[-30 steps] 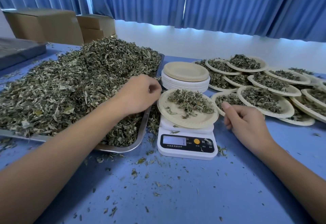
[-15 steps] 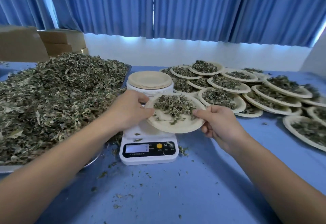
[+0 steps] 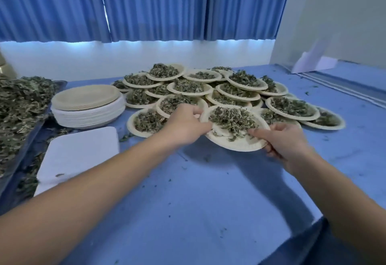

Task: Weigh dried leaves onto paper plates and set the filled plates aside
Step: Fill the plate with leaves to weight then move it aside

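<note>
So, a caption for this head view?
Left hand and right hand hold a paper plate of dried leaves by filled plates.

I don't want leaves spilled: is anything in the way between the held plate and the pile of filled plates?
Nothing visible. The left hand and right hand grip the plate at the near edge of the pile. Its far rim appears to hang over filled plates, and only leaf crumbs lie on the table beneath.

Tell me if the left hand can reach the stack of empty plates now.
Probably yes, once free. The left hand grips the rim of the filled plate, so it must let go first. The stack of empty plates sits to its left, top uncovered; only a low plate of leaves lies between.
</note>
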Demonstrator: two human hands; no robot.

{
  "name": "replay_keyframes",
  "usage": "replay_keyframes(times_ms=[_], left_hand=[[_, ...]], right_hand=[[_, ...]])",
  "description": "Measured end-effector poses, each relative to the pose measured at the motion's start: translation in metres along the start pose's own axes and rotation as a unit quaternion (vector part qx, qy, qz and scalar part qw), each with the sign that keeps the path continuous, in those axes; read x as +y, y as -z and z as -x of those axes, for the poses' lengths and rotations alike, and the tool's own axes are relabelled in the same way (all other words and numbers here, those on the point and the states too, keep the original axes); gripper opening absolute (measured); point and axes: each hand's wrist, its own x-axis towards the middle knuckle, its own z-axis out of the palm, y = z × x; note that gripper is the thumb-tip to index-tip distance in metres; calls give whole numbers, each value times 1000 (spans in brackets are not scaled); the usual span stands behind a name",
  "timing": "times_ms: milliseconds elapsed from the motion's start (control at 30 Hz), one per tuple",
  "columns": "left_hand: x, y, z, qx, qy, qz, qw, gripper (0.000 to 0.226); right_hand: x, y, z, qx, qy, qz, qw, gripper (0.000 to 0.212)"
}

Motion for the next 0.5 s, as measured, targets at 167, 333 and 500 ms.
replay_keyframes(times_ms=[167, 333, 500], left_hand=[[26, -58, -33, -53, -15, 20, 998, 17], [51, -100, -66, -71, -7, 51, 996, 14], [73, -126, -110, -65, 28, 79, 994, 18]], right_hand=[[8, 61, -26, 58, 12, 3, 998, 34], [11, 99, -61, 119, 26, 19, 992, 36], [11, 114, -100, 165, 34, 13, 986, 29]])
